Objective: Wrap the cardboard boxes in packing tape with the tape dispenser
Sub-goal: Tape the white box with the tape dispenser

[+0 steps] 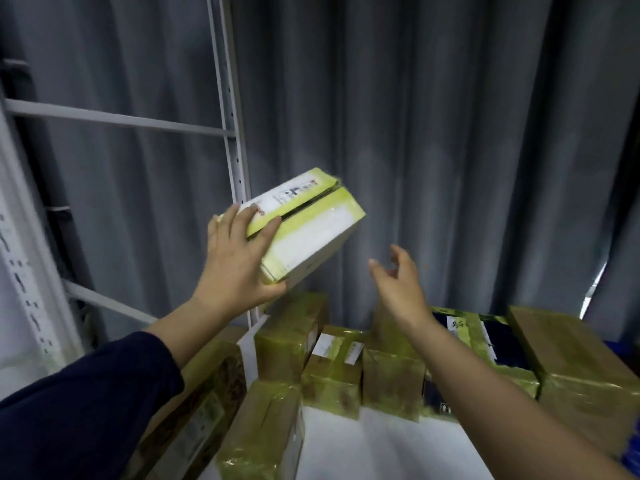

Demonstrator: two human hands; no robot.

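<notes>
Tilting in mid-air before the grey curtain, a white cardboard box banded with yellowish tape is gripped at its near end by the left hand, fingers curled over its top. The right hand is held apart from it, fingers spread and empty. Below, tape-wrapped brown cardboard boxes are crowded on the white surface, beside a grey metal rack.

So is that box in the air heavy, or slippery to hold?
Probably light: the left hand alone holds the white box up, tilted. Its glossy yellowish tape may be slick. It looks stiff, its edges still straight.
</notes>
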